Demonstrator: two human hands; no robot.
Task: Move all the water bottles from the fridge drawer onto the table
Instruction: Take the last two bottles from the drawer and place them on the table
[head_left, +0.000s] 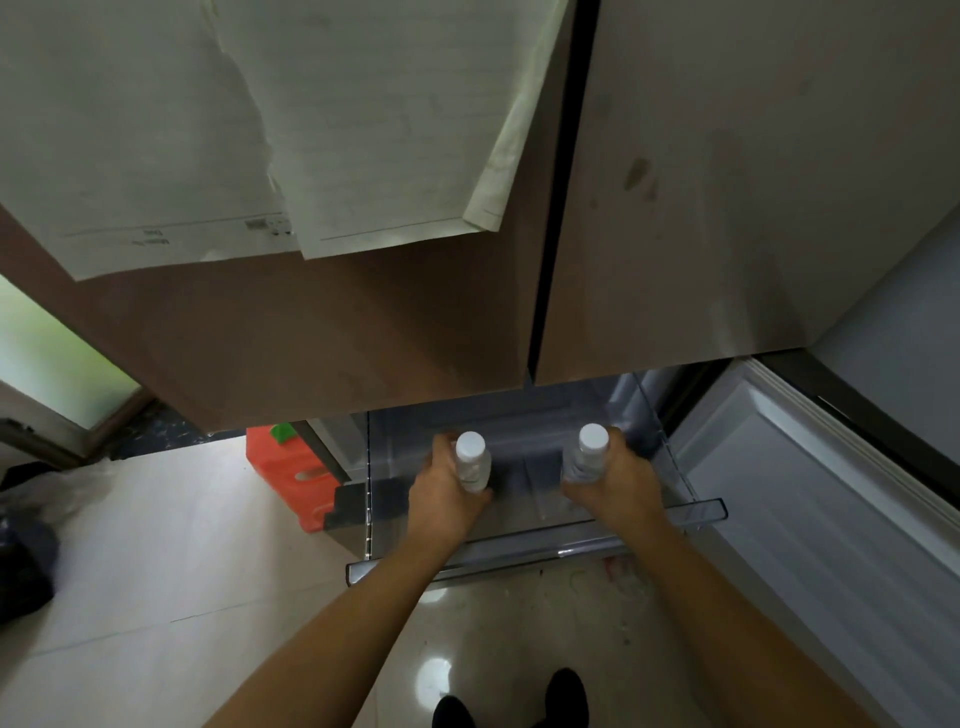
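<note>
Black shoes (511, 701) stood at the bottom of the frame. Above them, the left hand (447, 488) wrapped one water bottle (472, 465) and the right hand (613, 478) another (587, 457), both upright over the open fridge drawer (519, 561), lower centre. Lifting both straight up should clear its walls.

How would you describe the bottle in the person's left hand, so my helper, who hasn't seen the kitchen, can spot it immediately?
Start at the brown fridge doors hung with papers; below them a clear fridge drawer is pulled out. Two white-capped bottles are held upright over it. The left bottle, gripped by the left hand, is on the side of the orange crate, and shows a white label, unlike the clearer right bottle.
</note>
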